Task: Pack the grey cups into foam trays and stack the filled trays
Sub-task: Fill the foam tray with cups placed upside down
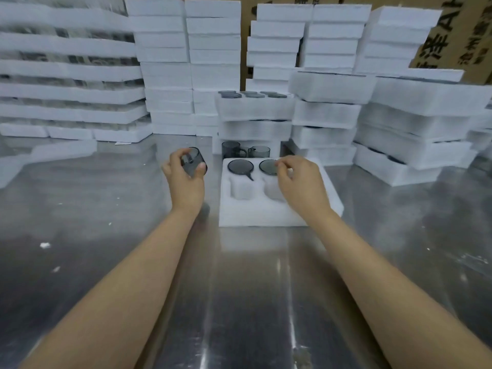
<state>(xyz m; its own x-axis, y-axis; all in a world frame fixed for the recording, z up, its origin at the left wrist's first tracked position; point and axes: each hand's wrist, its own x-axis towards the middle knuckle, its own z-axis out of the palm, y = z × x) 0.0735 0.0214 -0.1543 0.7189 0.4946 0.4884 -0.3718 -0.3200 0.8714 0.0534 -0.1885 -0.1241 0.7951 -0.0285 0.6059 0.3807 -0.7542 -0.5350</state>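
Brown cardboard cartons (468, 35) at 1 o'clock carry large black printed characters; only a capital "A" reads clearly, the rest being cut off or blurred. The left hand (186, 177), at 11 o'clock of the white foam tray (266, 214), grips a tilted smoky grey translucent cup (195, 161), fingers wrapped round its wall. The right hand (295, 182) hovers over the tray, its fingers curled, with thumb and forefinger meeting at the rim of the right seated grey cup (267, 166); whether they pinch it I cannot tell. The left seated grey cup (240, 166) fills the neighbouring far pocket. The tray lies on a shiny steel table (239, 302).
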